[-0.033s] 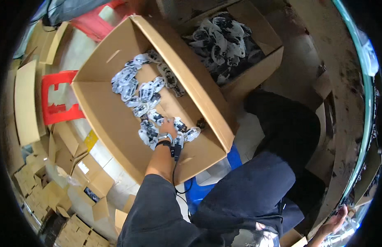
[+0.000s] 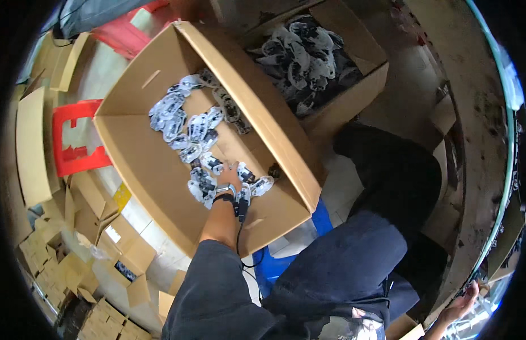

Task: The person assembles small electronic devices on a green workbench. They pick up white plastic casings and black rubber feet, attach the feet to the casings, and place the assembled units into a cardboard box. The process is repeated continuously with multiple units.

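My left hand (image 2: 229,177) reaches down into a large open cardboard box (image 2: 161,187). Its fingers look apart and rest among small black parts in clear plastic bags (image 2: 203,190); none is visibly gripped. More bagged parts (image 2: 169,107) lie in a winding row on the box floor. A watch and a dark band with a cabled black device (image 2: 243,208) are on that wrist. Far to the lower right, my right hand (image 2: 463,303) is at the table edge (image 2: 484,263); its fingertips blend into dark clutter, so its grip cannot be made out.
A second cardboard box (image 2: 348,93) behind holds a heap of bagged parts (image 2: 302,54). Red stools (image 2: 79,161) stand at the left, and part of a blue stool (image 2: 268,263) shows beneath the large box. Opened cartons (image 2: 127,241) cover the lower left floor. My leg (image 2: 353,243) is beside the box.
The view has shifted slightly, so the boxes and stools sit a little further left. My left hand stays among the bagged parts, its fingers looking slightly more spread.
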{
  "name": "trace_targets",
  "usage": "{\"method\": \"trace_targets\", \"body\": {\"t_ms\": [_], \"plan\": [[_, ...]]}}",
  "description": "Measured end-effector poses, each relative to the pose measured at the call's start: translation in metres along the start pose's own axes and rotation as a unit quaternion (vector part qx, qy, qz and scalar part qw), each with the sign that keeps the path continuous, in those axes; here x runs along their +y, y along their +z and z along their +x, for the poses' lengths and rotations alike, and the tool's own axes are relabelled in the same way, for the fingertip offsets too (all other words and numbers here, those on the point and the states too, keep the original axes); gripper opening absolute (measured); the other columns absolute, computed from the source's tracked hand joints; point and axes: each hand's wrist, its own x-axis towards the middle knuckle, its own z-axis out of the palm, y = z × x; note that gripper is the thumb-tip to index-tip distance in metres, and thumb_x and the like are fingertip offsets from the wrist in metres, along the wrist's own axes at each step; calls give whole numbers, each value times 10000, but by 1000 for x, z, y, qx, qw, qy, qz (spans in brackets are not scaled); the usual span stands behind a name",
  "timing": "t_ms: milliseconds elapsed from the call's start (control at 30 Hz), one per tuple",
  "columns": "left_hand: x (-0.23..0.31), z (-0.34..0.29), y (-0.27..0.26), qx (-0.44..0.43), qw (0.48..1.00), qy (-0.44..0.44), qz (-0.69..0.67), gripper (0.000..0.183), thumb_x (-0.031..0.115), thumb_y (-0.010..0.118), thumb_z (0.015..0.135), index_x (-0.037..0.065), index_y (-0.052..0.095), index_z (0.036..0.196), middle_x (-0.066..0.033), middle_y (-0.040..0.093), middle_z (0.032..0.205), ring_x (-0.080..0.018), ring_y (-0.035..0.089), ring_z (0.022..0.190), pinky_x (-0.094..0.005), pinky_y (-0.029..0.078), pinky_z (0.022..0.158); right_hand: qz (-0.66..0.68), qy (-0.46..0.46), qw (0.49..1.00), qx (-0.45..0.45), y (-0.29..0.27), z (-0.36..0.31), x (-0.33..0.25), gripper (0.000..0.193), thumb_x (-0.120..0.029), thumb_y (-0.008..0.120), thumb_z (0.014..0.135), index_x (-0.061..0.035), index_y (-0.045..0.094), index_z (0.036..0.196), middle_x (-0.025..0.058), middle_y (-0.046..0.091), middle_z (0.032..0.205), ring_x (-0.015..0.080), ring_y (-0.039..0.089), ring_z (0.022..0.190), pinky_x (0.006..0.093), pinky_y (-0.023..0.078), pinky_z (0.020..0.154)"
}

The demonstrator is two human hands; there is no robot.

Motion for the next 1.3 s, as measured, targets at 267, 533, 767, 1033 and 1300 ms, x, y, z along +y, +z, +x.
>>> {"method": "trace_targets", "body": {"t_ms": [267,533,767,1033,1300], "plan": [[-8,-3,14,185,961,-6,-207,406,33,795,669,6,566,1004,-257,543,1242,-465,571,1183,-484,470,1058,-75,26,995,59,-2,-5,-3,447,-280,363,1105,51,620,1258,123,608,1252,237,537,1232,383,366,1129],[-28,-97,-56,261,707,-37,-656,440,-136,724,766,94,544,1095,-170,595,1421,-275,560,1317,-402,461,1106,-36,11,995,90,37,8,-2,276,-216,522,1070,23,650,1122,80,595,1082,154,546,999,272,410,921],[45,-222,-181,79,320,152,-932,484,-120,584,794,-12,548,1265,-236,599,1384,-365,556,1354,-491,437,1194,115,56,989,75,64,0,-9,165,-148,586,1053,4,646,1035,52,595,1019,116,500,860,252,393,789],[261,-362,-391,-14,434,432,-791,746,123,766,806,51,460,1483,-245,507,1483,-359,506,1370,-530,466,1144,204,19,977,54,73,-9,-33,166,-122,600,1027,15,629,937,51,591,950,115,492,818,262,401,763],[555,-434,-379,-154,598,548,-564,625,363,828,797,53,489,1220,-218,700,1153,-312,705,1103,-450,563,1006,165,0,983,-77,-2,59,-85,131,-130,745,973,0,752,980,39,750,917,107,678,890,301,551,844]]}}
